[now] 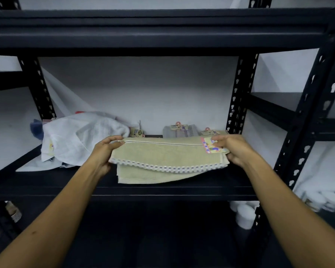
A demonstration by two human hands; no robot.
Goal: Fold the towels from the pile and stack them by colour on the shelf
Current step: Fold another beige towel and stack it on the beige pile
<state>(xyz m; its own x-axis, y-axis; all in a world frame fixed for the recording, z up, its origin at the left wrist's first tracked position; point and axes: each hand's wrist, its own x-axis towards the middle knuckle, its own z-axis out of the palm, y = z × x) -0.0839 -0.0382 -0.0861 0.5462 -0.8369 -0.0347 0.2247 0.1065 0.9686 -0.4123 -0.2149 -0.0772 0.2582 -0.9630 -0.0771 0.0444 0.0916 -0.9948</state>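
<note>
Holding a partly folded beige towel [166, 161] by its two short ends, both hands work at the centre of the frame, just above the front of the dark shelf [162, 192]. The left hand [104, 151] pinches the left end, thumb on top and fingers curled underneath; the right hand [234, 149] grips the right end beside the towel's printed paper label [211, 147]. The towel is doubled over, its checked border lying across the top layer and a lower layer sagging onto the shelf.

At the right of the shelf's back edge, just behind the right hand, a folded grey towel [180, 130] and what looks like a folded beige one [214, 132] sit side by side, tags up, so sorting by colour appears to be under way. At centre left, the pile [75, 140] of loose white cloth, with blue showing behind it, is unfolded. My judgement: the task is in its early-to-middle part, with this towel needing another fold and placing, probably on the beige one, and the heap left to do.
</note>
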